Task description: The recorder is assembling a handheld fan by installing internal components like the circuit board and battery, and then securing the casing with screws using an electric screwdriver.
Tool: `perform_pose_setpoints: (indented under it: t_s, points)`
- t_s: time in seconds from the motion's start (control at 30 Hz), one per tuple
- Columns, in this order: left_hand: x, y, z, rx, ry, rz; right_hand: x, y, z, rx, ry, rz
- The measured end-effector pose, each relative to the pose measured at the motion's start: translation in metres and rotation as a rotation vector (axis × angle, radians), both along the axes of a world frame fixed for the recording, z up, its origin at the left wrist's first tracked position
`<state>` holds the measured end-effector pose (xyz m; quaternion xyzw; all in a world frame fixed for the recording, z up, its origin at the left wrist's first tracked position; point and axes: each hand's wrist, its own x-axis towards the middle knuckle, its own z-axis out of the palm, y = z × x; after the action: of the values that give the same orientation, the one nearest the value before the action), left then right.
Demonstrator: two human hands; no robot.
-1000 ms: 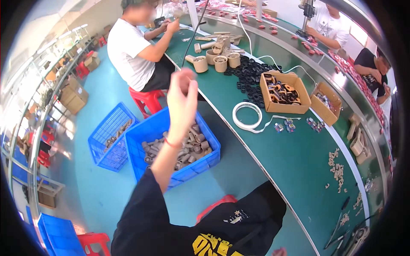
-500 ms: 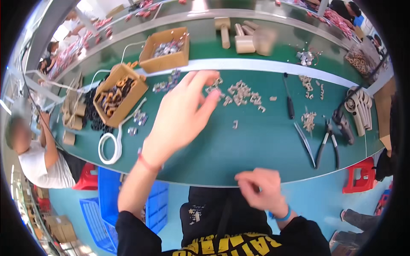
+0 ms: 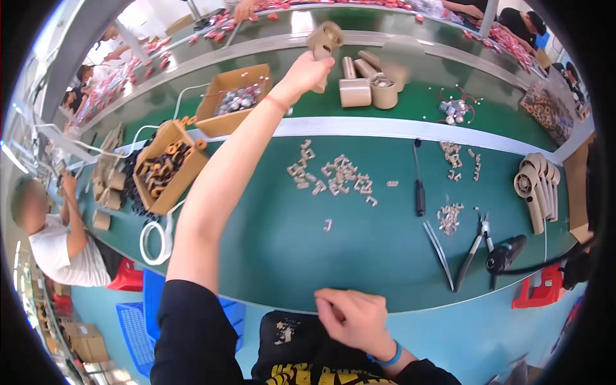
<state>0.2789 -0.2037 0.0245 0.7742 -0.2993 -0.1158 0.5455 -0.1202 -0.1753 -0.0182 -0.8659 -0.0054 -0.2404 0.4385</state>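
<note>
My left hand (image 3: pixel 308 74) is stretched to the far side of the bench, closed round the handle of a beige hair dryer housing (image 3: pixel 326 37), whose round barrel points up. Just right of it, several more beige housings (image 3: pixel 356 93) lie grouped on the green belt. My right hand (image 3: pixel 356 317) is at the bench's near edge, fingers curled in and thumb bent. Whether anything is inside it is hidden. Between the hands, small beige plastic clips (image 3: pixel 343 174) lie in a loose heap, with a single clip (image 3: pixel 328 225) nearer me.
Left stand cardboard boxes of motors (image 3: pixel 239 99) and of dark and orange parts (image 3: pixel 163 170), beside a white tape roll (image 3: pixel 154 244). Right lie a screwdriver (image 3: pixel 420 196), tweezers (image 3: pixel 439 255), pliers (image 3: pixel 473 253), a black corded tool (image 3: pixel 507 254) and several housings (image 3: pixel 536 186). A co-worker (image 3: pixel 58 231) sits left.
My left hand has gone from the clips to the far belt and taken hold of a housing. My right hand has shifted slightly left and nearer to me, still curled. The view has tilted.
</note>
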Motion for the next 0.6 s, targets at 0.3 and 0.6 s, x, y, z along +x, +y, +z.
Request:
perform_pose_setpoints:
  t_s: [0.3,0.6]
  points:
    - [-0.275,0.168,0.026,-0.635,0.828,-0.292,-0.012,-0.003,0.016,0.696,0.152,0.19]
    - [-0.33,0.171,-0.015,-0.655,0.583,0.153,0.005,0.033,0.015,0.829,0.343,0.227]
